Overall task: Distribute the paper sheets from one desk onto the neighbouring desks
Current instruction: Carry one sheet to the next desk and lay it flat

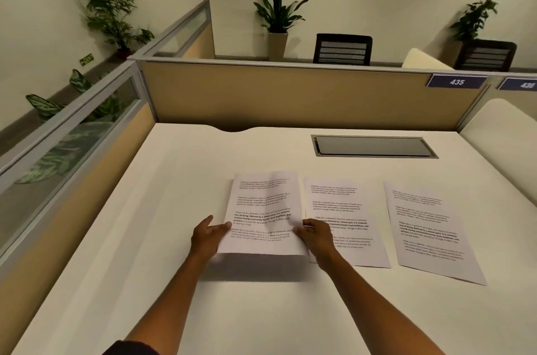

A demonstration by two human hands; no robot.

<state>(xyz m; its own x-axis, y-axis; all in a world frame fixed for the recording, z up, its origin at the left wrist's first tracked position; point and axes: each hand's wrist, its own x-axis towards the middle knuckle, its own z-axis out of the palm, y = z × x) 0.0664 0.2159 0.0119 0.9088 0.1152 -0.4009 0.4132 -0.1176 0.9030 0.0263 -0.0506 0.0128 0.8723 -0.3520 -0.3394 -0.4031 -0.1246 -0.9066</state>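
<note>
Three printed paper sheets are on the white desk point(174, 238). The left sheet point(264, 203) is lifted off the desk at its near end and casts a shadow below. My left hand point(207, 235) grips its left edge, thumb on top. My right hand point(315, 234) grips its right edge. The middle sheet point(343, 209) lies flat, partly under my right hand. The right sheet point(430, 232) lies flat, slightly turned, apart from both hands.
A grey cable hatch point(373, 146) is set into the desk behind the sheets. Tan partition walls point(290, 96) bound the desk at the back and left. A neighbouring desk point(505, 128) lies to the right. Chairs and potted plants stand beyond the partition.
</note>
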